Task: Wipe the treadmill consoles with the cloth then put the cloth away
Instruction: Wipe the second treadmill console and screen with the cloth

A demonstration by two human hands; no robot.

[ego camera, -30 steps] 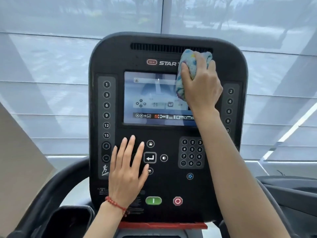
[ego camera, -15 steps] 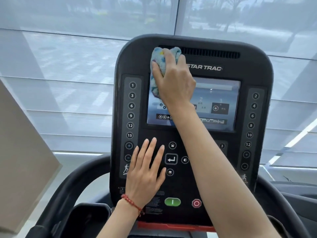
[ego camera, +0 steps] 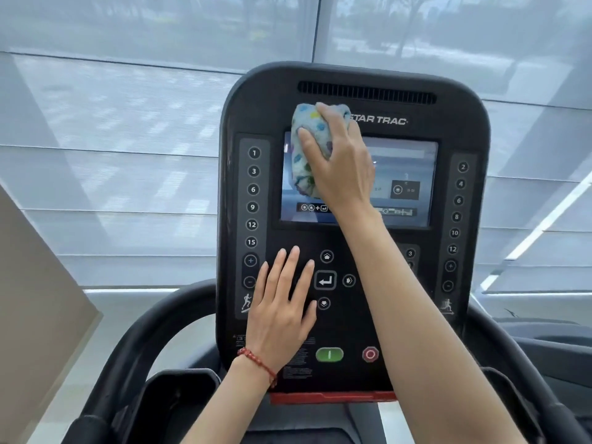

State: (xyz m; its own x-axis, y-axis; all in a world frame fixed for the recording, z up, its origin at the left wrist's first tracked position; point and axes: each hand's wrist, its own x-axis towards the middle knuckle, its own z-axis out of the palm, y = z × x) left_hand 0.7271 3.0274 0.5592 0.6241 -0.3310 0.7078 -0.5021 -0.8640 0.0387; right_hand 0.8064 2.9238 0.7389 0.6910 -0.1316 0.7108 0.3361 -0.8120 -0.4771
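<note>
The right hand (ego camera: 339,168) has its grip bunched around the dotted cloth (ego camera: 306,149), pressed on the upper left of the console (ego camera: 352,318) screen (ego camera: 403,177), while the left hand (ego camera: 282,310) rests flat and open lower down; looks soft, light and squishy, so grabbing it wadded in the palm seems best.

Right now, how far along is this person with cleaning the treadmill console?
Midway, by the look of it. In hand: the right hand presses the bunched cloth against the upper left of the screen, while the left hand lies flat on the console beside the arrow keys. Nothing shows which parts are already clean. Left: the button columns, any other consoles, and putting the cloth away.
</note>
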